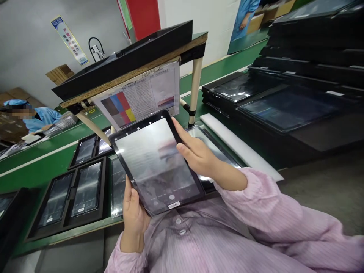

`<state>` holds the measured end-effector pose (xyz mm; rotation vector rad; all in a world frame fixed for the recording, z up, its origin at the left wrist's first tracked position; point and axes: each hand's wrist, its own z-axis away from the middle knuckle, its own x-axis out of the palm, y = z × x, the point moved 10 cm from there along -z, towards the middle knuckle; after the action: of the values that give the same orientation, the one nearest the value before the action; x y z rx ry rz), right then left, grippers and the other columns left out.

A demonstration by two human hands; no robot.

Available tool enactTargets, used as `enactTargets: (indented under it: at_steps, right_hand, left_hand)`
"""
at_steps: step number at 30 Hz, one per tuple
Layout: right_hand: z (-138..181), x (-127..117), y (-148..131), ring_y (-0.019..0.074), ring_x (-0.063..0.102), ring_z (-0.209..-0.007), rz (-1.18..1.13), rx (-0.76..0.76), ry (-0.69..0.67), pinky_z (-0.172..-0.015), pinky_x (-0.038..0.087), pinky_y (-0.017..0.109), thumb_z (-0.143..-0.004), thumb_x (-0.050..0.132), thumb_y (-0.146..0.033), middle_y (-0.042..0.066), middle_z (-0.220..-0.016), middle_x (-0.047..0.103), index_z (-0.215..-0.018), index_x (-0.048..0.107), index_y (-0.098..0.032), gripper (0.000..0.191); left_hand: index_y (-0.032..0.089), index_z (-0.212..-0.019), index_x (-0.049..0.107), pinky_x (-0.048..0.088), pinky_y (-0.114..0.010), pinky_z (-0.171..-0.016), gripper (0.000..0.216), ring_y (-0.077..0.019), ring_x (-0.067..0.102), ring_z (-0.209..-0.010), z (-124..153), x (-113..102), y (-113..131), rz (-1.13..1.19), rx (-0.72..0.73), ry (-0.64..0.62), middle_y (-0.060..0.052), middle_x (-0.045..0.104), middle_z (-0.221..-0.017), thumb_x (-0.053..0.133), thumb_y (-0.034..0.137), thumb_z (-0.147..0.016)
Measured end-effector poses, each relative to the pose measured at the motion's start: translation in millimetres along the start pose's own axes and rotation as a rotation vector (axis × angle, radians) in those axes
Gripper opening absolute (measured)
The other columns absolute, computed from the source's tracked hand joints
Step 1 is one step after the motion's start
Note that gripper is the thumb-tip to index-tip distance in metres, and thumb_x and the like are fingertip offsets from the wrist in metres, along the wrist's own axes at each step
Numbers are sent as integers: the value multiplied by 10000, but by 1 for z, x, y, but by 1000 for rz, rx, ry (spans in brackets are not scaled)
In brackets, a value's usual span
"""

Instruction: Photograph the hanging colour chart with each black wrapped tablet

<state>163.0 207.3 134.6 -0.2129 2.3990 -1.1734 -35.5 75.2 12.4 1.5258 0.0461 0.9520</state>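
Note:
Between my two hands is a black tablet (150, 163), tilted, its lit screen showing a camera picture with a round shutter button near the lower edge. My left hand (133, 212) grips its lower left edge, thumb along the side. On the upper right edge, my right hand (196, 151) is closed, with a finger stretched along the frame and the thumb near the screen. Fingers behind the tablet are hidden. Beyond its top edge hangs a printed sheet (142, 94) with colour blocks. Other tablets lie behind it, partly covered: one on the left (116, 185), one on the right (209, 142).
Black trays (68, 197) holding tablets lie at left on the green bench. A shelf on pipe legs (196, 83) carries a black tray (127, 57). At right stand stacked black trays (307, 68) beside a white foam strip (239, 144). A co-worker in blue (45, 117) is far left.

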Motion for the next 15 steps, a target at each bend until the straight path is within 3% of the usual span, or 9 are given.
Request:
enactTargets:
  at_steps: [3,5,9,12,15]
  right_hand:
    - [0,0,32,237,283,-1488,-304,186,97,-1246,276,455,-985,287,-682,-11,-1583,302,-1602,224,-249,756]
    - [2,4,64,210,255,-1499,-506,389,193,-1241,282,434,-970,210,-723,4,-1583,312,-1605,210,-236,800]
    - [13,22,120,158,246,-1501,-548,770,249,-1260,207,387,-982,242,-675,22,-1585,313,-1604,209,-230,766]
    - [17,30,140,147,262,-1495,-531,882,265,-1269,165,359,-992,274,-639,22,-1591,300,-1597,238,-235,728]
    - [15,37,146,154,315,-1473,-556,894,259,-1263,199,338,-1004,277,-626,50,-1575,333,-1601,226,-229,719]
  left_hand:
    - [426,-1373,563,561,-357,-962,585,-206,686,-1123,3,9,-8,-32,-101,45,-10,689,-1302,755,400,-822]
    - [348,-1394,563,515,-379,-1040,529,-215,667,-1163,0,17,-12,-84,-155,37,-43,671,-1331,686,370,-880]
    - [228,-1410,552,302,-386,-1212,483,-229,445,-1415,-18,19,-24,-332,-196,-27,-80,509,-1508,576,375,-951]
    - [225,-1494,448,135,-368,-1258,582,-215,226,-1519,-25,16,-30,-607,-161,-90,-56,328,-1618,564,417,-957]
    - [223,-1547,352,96,-388,-1264,660,-236,149,-1535,-21,25,-27,-731,-107,-258,-62,224,-1654,554,447,-960]
